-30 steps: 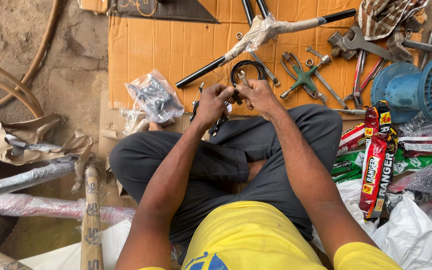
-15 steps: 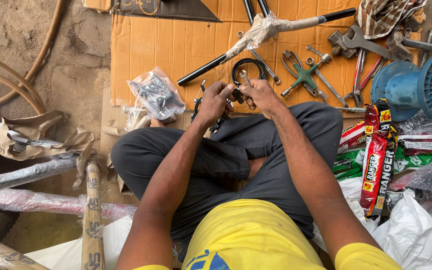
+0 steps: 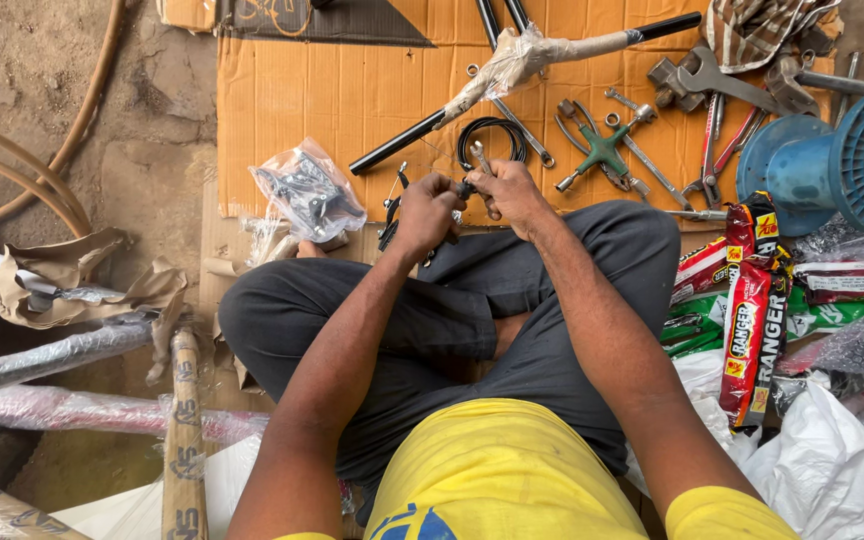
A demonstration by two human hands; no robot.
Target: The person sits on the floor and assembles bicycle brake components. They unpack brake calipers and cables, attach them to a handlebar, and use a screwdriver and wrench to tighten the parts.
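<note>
Over the crossed legs in dark trousers, both hands meet just above the knees: the left hand (image 3: 422,212) is curled shut around a small black metal part with a lever (image 3: 392,215) that hangs down toward the lap, and the right hand (image 3: 510,192) pinches a short silvery metal piece (image 3: 478,156) at the end of a coiled black cable (image 3: 492,135). That coil lies straight ahead of the fingers on the flat brown cardboard sheet (image 3: 332,90), nearer the right hand, its free end running back into the grip. Beyond it a long black tube wrapped in clear plastic (image 3: 522,60) slants across the cardboard. A clear plastic bag of dark parts (image 3: 307,195) sits to the left, a green-hubbed cross wrench (image 3: 604,150) and a blue plastic spool (image 3: 842,160) to the right; nothing lies between hands and coil
</note>
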